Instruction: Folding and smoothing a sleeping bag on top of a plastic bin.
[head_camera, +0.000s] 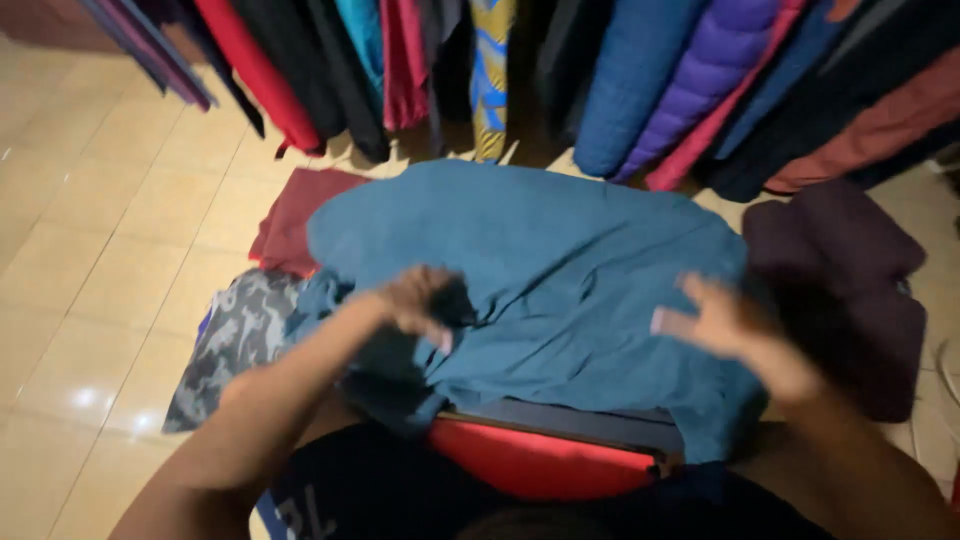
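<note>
Both hands work on a blue-teal garment spread over a red-edged support. The left hand, blurred, curls its fingers into a bunched fold at the garment's left side; the right hand hovers just above the cloth with fingers spread, gripping nothing. A camouflage-patterned cloth and a maroon cloth lie on the tiled floor to the left, a dark purple garment to the right, and hanging clothes line the back.

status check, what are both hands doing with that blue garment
Left hand gripping a fold of the blue garment. Right hand open, fingers spread just over it, motion-blurred. Grey camo cloth and maroon cloth alongside, nothing on top.
</note>
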